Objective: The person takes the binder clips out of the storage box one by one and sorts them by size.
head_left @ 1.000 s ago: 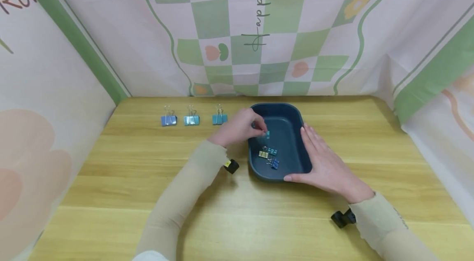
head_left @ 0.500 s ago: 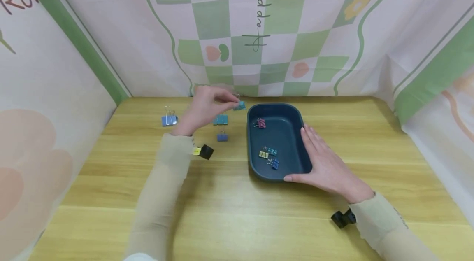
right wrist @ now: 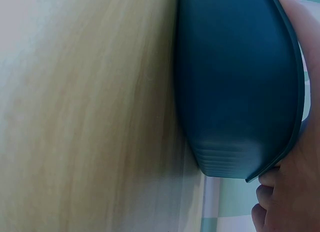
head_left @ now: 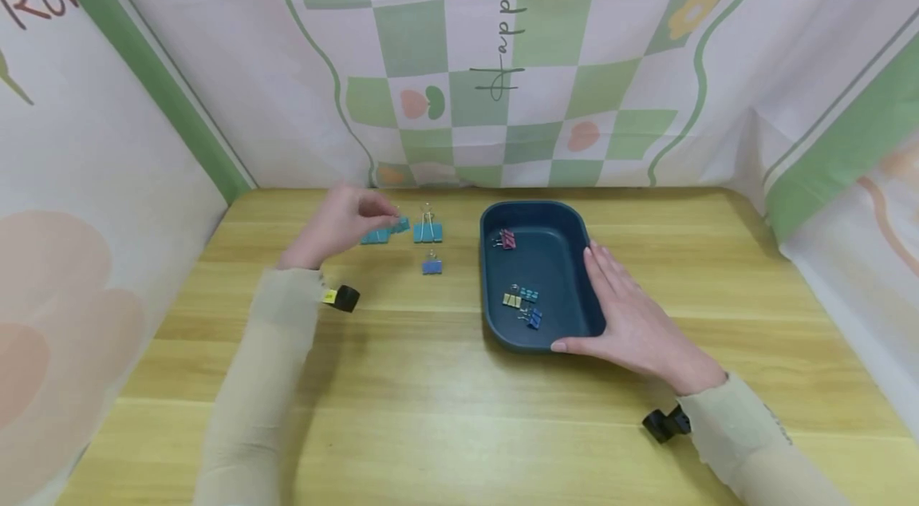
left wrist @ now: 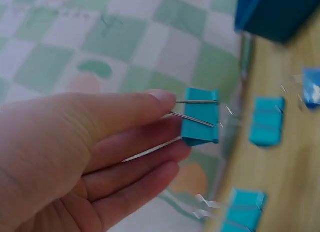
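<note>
My left hand pinches a small teal binder clip by its wire handles, above the table at the left; the left wrist view shows the clip held between thumb and fingers. Two larger teal clips stand beside and below it, one partly covered by it. A small blue clip sits in front of them. My right hand rests along the right side and near corner of the dark blue tray. In the right wrist view the tray's side fills much of the picture.
Inside the tray lie a pink clip at the upper left, and a yellow clip, a teal clip and a blue clip nearer the front. A patterned cloth hangs behind the wooden table.
My left hand has moved left from the tray with the small teal clip in its fingers. A small blue clip and a pink clip have come into view from behind it. My right hand has stayed put.
</note>
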`<state>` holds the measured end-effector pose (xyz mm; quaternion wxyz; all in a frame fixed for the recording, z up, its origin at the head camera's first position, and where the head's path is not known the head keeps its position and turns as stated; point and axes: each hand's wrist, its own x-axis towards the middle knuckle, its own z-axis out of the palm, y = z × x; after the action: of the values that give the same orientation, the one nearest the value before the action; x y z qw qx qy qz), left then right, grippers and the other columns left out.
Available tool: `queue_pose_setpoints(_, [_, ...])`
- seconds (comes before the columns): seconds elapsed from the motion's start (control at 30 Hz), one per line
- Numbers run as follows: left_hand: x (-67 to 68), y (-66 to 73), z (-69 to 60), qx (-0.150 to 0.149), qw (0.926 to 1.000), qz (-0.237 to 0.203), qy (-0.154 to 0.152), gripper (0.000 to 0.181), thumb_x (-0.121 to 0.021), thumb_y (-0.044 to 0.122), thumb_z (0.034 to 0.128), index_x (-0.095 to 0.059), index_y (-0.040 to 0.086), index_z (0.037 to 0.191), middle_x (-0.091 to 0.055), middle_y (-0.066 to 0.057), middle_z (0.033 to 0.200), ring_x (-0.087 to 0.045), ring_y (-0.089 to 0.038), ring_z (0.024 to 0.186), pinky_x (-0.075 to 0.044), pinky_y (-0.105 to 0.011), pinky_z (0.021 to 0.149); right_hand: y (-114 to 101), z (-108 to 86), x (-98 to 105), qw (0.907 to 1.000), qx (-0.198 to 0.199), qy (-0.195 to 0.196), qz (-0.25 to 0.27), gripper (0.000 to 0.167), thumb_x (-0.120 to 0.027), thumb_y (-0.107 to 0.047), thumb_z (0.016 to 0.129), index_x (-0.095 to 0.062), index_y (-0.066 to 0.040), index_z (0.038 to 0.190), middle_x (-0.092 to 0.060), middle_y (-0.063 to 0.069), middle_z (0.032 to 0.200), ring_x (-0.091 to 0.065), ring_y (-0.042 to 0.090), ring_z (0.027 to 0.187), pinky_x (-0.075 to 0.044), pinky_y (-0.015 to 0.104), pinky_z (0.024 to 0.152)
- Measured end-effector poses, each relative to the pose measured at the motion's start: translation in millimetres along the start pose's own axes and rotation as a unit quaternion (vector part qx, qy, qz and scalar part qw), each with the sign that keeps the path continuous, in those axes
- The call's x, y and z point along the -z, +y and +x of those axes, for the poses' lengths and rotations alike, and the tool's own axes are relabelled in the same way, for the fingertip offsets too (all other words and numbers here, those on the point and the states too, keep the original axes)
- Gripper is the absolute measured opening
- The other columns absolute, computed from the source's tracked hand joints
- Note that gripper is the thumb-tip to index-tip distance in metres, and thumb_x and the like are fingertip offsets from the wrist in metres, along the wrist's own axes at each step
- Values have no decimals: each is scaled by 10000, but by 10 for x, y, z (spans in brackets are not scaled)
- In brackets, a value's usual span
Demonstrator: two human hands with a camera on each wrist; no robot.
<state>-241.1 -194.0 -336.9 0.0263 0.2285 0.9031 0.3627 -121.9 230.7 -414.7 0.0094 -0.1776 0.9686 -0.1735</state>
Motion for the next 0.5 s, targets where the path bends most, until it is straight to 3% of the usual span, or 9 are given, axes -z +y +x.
queue_pose_setpoints(0.1, [-34,-203,-38,158,9997,-40,-170,71,-753,98,939,-781,73,999,-750,-45,1014,-702,-222,949,-566,-424,881,3,1,-2,10000,8,11,-9,1398,-715,-824,698,-2,-64,1629,48,108,1695,1,285,1543,-210,596,1179])
queue_pose_setpoints(0.27, [-118,-498,-114,564,9956,-89,-747,70,-726,69,953,-783,66,993,-752,-41,1008,-691,-236,978,-554,-442,913,5,3,-8,10000,11,-13,-17,1395,-711,-827,699,-4,-63,1629,46,111,1695,11,280,1543,-205,594,1182])
queue_pose_setpoints(0.5, [-151,-613,-171,599,9923,219,-1058,74,-714,37,949,-780,40,981,-760,-50,979,-692,-245,957,-552,-453,915,3,0,-11,10000,-17,3,-37,1398,-703,-834,697,0,-66,1629,49,106,1695,15,272,1543,-209,593,1181])
